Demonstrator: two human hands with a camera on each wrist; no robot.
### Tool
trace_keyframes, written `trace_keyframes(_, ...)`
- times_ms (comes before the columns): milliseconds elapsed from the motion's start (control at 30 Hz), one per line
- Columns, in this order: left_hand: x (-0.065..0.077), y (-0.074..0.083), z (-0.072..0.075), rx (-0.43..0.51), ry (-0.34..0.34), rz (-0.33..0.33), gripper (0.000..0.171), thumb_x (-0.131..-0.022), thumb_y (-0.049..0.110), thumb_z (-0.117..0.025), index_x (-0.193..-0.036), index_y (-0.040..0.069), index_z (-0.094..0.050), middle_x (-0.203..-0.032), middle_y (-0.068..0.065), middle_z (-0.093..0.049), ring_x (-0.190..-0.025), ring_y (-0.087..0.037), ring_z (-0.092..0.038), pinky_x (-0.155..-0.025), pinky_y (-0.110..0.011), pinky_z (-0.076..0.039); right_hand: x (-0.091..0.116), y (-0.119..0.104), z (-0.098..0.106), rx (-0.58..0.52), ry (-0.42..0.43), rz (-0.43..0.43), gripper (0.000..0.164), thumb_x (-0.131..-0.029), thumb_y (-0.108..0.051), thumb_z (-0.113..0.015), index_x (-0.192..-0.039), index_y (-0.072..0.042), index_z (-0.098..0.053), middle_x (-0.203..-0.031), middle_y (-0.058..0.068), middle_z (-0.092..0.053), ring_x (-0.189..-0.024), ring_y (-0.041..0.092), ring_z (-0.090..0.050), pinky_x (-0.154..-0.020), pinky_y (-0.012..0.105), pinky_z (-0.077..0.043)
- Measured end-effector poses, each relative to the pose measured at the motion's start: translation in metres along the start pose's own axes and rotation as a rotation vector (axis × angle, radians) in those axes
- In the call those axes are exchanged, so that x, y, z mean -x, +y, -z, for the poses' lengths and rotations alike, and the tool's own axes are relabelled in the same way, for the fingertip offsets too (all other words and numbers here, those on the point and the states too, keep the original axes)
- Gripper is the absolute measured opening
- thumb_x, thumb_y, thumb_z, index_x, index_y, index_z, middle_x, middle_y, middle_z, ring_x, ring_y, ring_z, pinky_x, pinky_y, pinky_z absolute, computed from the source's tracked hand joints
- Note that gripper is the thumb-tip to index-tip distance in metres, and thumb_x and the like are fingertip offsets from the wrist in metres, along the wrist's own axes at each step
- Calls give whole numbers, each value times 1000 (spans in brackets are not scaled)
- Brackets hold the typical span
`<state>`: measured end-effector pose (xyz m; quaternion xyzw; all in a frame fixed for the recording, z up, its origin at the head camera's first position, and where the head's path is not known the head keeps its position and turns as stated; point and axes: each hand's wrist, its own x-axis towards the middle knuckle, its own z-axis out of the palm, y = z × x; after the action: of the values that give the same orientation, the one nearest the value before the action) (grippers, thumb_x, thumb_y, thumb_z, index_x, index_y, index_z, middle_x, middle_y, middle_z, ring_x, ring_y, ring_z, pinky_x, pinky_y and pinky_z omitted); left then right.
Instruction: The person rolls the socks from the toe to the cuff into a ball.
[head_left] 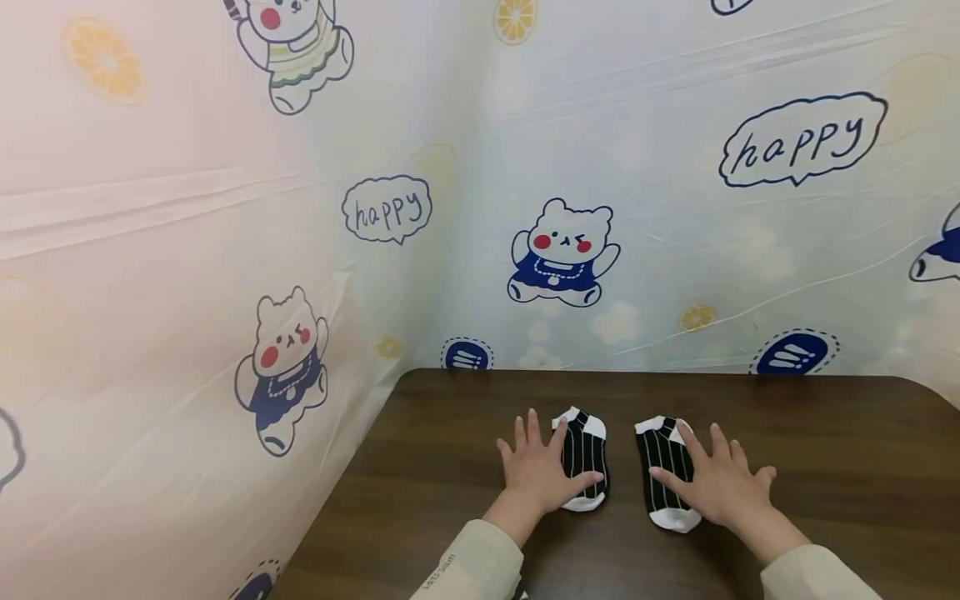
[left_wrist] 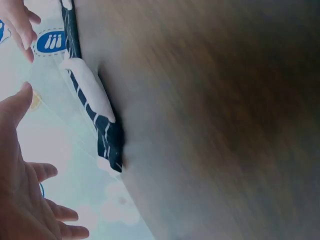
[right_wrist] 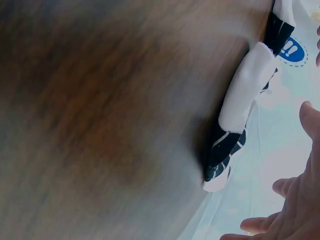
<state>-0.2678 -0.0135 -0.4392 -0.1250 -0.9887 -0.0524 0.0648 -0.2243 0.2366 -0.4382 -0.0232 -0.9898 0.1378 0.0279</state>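
Two black socks with white stripes lie flat, side by side, on the brown table. The left sock (head_left: 583,454) has a white toe, heel and cuff edge; my left hand (head_left: 538,471) hovers over its left side with fingers spread. Over the right side of the right sock (head_left: 663,458) is my right hand (head_left: 723,483), its fingers also spread. In the left wrist view a gap shows between the left hand (left_wrist: 25,190) and the sock (left_wrist: 92,92). The right wrist view likewise shows the right hand (right_wrist: 295,195) apart from the sock (right_wrist: 245,90).
The brown wooden table (head_left: 450,433) has rounded back corners. Behind it and to the left hangs a pale printed curtain (head_left: 660,250) with bears and "happy" bubbles. A small black-and-white bit (head_left: 522,593) shows beside the left sleeve at the bottom edge.
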Motion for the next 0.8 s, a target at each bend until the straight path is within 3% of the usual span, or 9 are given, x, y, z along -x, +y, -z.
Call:
trace_keyframes(300, -1, 15, 1, 135, -10, -5, 90, -75, 78, -51, -148, 28, -35, -152, -18, -24, -138, -39, -23, -100, -65, -24, -6, 6, 2, -14, 30, 3, 101, -78, -79, -43, -150, -11, -23, -140, 40, -24, -121, 61, -28, -81, 81, -18)
trace_keyframes(800, 1, 45, 0, 218, -14, -48, 90, -75, 80, -48, -147, 28, -36, -150, -12, -32, -135, -33, -30, -100, -59, -28, -13, 15, 5, -27, 44, 3, 98, -79, -77, -46, -148, -9, -26, -136, 42, -29, -115, 62, -36, -80, 79, -24)
